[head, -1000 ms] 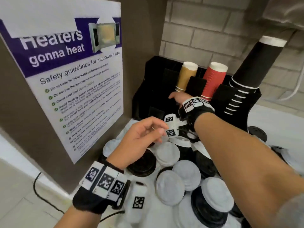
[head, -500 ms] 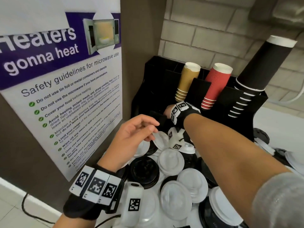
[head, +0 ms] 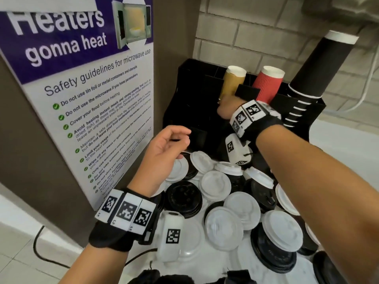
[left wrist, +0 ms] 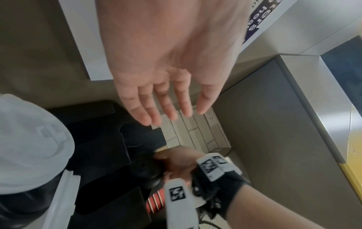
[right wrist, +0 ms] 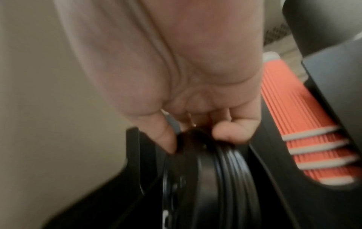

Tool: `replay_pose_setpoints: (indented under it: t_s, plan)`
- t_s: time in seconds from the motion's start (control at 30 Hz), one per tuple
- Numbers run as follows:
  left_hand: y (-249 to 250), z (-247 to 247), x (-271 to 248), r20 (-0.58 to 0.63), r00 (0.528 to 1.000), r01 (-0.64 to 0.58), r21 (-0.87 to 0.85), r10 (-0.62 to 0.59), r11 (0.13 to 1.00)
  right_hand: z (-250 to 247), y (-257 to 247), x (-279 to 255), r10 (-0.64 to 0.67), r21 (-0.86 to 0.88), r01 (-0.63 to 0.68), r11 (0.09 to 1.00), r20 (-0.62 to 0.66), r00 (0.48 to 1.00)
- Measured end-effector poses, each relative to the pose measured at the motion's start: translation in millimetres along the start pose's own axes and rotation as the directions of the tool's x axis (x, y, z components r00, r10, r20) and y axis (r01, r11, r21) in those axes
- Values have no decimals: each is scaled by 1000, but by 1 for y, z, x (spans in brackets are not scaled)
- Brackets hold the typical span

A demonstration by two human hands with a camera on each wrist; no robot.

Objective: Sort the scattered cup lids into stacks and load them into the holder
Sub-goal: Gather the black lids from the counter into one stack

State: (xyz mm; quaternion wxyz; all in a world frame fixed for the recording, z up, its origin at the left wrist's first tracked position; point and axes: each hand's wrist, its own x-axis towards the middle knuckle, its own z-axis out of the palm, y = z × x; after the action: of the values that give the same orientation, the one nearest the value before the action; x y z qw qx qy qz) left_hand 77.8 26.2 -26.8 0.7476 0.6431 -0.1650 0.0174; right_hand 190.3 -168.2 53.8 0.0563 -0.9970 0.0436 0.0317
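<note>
Several white lids [head: 215, 185] and black lids [head: 183, 198] lie scattered on the counter in front of the black holder [head: 190, 95]. My right hand [head: 225, 108] reaches into the holder beside the brown cups. In the right wrist view its thumb and fingertips [right wrist: 231, 134] pinch the top of a stack of black lids [right wrist: 207, 170], which stands on edge inside a holder slot [right wrist: 135, 155]. My left hand [head: 172, 144] hovers over the lids near the holder's front; its relaxed fingers [left wrist: 162, 99] hold nothing.
The holder carries brown cups [head: 233, 80], red ribbed cups [head: 268, 83] and a tall stack of black cups [head: 320, 66]. A brown panel with a microwave safety poster [head: 82, 78] stands close on the left. A brick wall runs behind. A black cable [head: 41, 253] lies lower left.
My right hand dipped toward the holder's front, then rose to the slot beside the brown cups. My left hand stayed hovering over the lids.
</note>
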Motion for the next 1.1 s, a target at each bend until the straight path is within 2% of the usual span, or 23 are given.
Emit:
replay_pose_setpoints:
  t_s: [0.07, 0.1, 0.17, 0.2, 0.23, 0.27, 0.3, 0.33, 0.37, 0.43, 0.5, 0.53, 0.57, 0.6, 0.63, 0.67, 0.7, 0.73, 0.8, 0.87, 0.93, 1.1]
  plan:
    - [-2, 3, 2, -84, 994, 64, -2, -64, 998, -17, -2, -11, -13, 253, 45, 967, -127, 992]
    - [-2, 6, 3, -118, 988, 99, -18, -100, 995, -23, -2, -19, -44, 410, 97, 907, -137, 990]
    - [1, 11, 5, -136, 976, 157, -91, -169, 983, -29, -4, -45, -205, 746, 100, 659, 50, 977]
    - [4, 13, 6, -116, 973, 183, -152, -201, 971, -27, -5, -59, -325, 846, 54, 531, 145, 935]
    - [6, 15, 7, -77, 970, 206, -228, -228, 952, -24, -4, -68, -424, 882, 14, 471, 213, 880]
    - [9, 17, 8, -24, 968, 229, -310, -249, 923, -22, -5, -76, -495, 882, 9, 470, 255, 831]
    - [12, 18, 7, 31, 964, 255, -394, -264, 883, -18, -6, -80, -543, 867, 31, 498, 284, 790]
    - [15, 18, 6, 73, 958, 278, -475, -278, 835, -15, -8, -83, -561, 849, 64, 525, 288, 776]
    - [16, 19, 5, 98, 954, 290, -546, -284, 786, -12, -11, -84, -549, 840, 77, 538, 279, 788]
    - [17, 19, 2, 95, 957, 271, -623, -273, 734, -5, -16, -85, -472, 843, 78, 533, 219, 854]
    - [15, 18, 0, 15, 971, 200, -605, -240, 770, 3, -17, -83, -314, 844, 74, 532, 116, 942]
    - [14, 16, -1, -44, 975, 153, -571, -216, 807, 8, -17, -83, -253, 807, 96, 582, 67, 965]
    - [14, 14, -1, -91, 977, 116, -530, -192, 840, 11, -14, -83, -239, 716, 144, 682, 32, 970]
    - [15, 12, -1, -126, 978, 85, -486, -166, 870, 15, -12, -84, -291, 581, 218, 785, 35, 956]
    - [16, 11, -1, -144, 979, 62, -450, -141, 891, 21, -10, -86, -391, 438, 312, 843, 101, 915]
    - [16, 10, 1, -146, 981, 51, -428, -125, 902, 27, -11, -90, -482, 328, 402, 855, 214, 850]
    - [16, 10, 1, -154, 982, 39, -409, -111, 912, 34, -14, -96, -546, 249, 487, 837, 338, 766]
    - [15, 9, -8, -223, 971, -6, -395, -89, 918, 43, -22, -103, -610, 176, 604, 777, 448, 654]
    - [16, 9, -7, -211, 975, -18, -377, -67, 926, 61, -32, -112, -636, 118, 685, 719, 511, 579]
    - [14, 8, -9, -198, 979, -23, -350, -50, 936, 77, -39, -115, -657, 57, 743, 666, 516, 550]
    - [17, 8, -9, -176, 983, -15, -345, -49, 938, 86, -40, -116, -656, -23, 769, 638, 508, 559]
    - [17, 7, -8, -166, 986, -33, -362, -30, 932, 84, -40, -115, -659, 7, 756, 655, 495, 566]
